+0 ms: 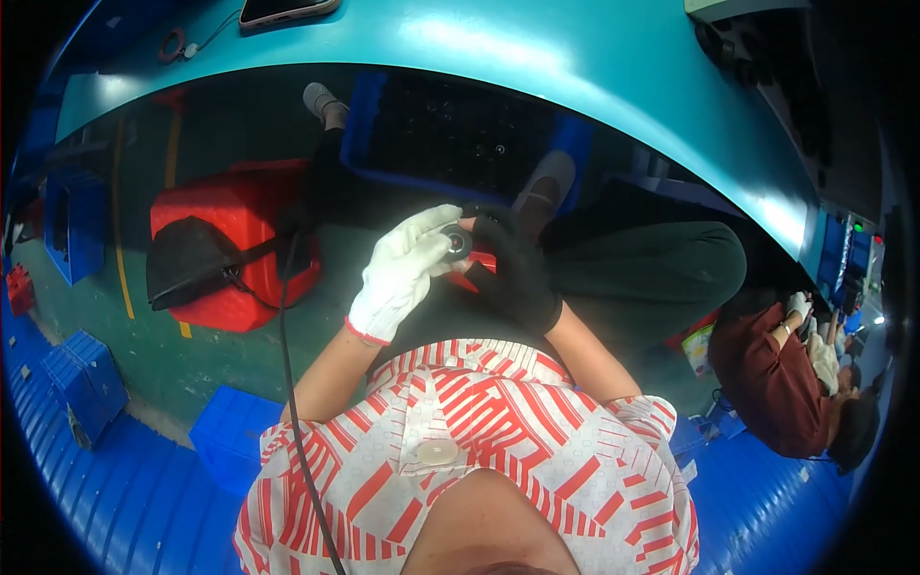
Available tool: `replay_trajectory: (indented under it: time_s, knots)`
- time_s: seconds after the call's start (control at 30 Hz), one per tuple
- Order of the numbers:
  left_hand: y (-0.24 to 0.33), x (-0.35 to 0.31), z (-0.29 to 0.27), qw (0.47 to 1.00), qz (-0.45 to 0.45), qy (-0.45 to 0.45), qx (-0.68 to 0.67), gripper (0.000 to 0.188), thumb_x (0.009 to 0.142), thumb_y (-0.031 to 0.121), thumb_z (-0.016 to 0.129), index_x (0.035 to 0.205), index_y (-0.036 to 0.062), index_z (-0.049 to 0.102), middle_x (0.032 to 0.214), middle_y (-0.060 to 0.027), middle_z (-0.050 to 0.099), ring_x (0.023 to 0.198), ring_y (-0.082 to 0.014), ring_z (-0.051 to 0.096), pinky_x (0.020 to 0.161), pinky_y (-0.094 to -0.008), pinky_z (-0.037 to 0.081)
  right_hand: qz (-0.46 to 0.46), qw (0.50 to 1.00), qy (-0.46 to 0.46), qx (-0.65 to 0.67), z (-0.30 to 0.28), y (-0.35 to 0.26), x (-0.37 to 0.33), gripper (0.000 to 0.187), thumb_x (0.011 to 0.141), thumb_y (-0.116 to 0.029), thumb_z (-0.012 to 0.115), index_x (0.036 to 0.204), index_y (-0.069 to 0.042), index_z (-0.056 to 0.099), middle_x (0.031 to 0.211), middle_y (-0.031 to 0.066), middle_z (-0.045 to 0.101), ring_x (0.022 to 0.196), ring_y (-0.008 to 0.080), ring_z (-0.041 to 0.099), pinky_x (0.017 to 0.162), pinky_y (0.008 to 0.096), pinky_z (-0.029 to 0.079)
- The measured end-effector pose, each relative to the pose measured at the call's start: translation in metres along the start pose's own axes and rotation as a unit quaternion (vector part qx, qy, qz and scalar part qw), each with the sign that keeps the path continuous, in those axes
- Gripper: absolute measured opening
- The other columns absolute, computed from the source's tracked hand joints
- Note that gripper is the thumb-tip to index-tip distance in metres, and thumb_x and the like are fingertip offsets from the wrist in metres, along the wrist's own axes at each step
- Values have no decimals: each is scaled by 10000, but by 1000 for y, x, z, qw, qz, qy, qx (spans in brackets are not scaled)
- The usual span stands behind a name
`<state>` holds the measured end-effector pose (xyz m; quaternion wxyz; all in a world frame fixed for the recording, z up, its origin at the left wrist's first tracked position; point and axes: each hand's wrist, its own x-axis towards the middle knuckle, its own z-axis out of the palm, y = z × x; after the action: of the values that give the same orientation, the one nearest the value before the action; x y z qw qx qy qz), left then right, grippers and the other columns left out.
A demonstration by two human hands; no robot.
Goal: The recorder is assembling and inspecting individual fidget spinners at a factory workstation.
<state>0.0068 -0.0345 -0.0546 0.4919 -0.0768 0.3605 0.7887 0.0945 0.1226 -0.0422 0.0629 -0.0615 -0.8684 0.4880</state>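
Observation:
In front of my waist, a small dark round part (pixel 460 245) with a ring-shaped face and a lighter centre sits between my two hands. My left hand (pixel 402 268), in a white knitted glove with a red cuff edge, pinches it from the left side. My right hand (pixel 513 273), in a black glove with bare fingertips, closes on it from the right. Something red shows just below the fingers, partly covered by the right hand. Beyond the hands, between my feet, a blue crate (pixel 356 125) contains many dark pieces too dim to make out.
A turquoise tabletop (pixel 575 57) curves across ahead, with a phone (pixel 286 11) on it. To the left, a black bag (pixel 192 264) lies on a red plastic stool (pixel 220 201). A dark cable (pixel 292 383) runs down past my left arm. Another person (pixel 781 383) sits at the right.

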Motion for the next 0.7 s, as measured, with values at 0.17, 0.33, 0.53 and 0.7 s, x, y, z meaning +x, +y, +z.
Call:
replay_trajectory:
  time_s: [0.17,0.33,0.53,0.7]
  knots:
    - [1,-2,6,998,39,30,45,405,866,49,610,1232,-64,478,1122,-195,587,866,-226,638,750,-311,561,22,999,-18,15,-3,-3,3,453,731,-135,744,1148,-83,574,1189,143,531,1058,308,565,836,350,485]
    - [2,0,4,999,33,29,29,359,858,20,610,1193,-64,509,1105,-210,602,866,-239,649,738,-322,574,40,995,-30,85,-2,2,3,455,721,-130,751,1140,-73,583,1197,136,520,1058,297,573,854,337,479]
    - [-3,7,-4,999,46,-2,-24,352,844,10,621,1180,-46,530,1052,-199,619,859,-246,654,747,-335,578,27,993,25,108,3,3,5,400,753,-88,720,1125,-35,582,1153,129,532,1025,266,588,819,308,488]
    - [-5,6,6,996,72,-6,-56,378,833,-14,619,1193,-59,517,1022,-174,625,887,-236,652,781,-323,566,66,988,6,141,1,4,3,327,803,-73,683,1111,-20,588,1054,114,580,933,227,618,790,281,490]
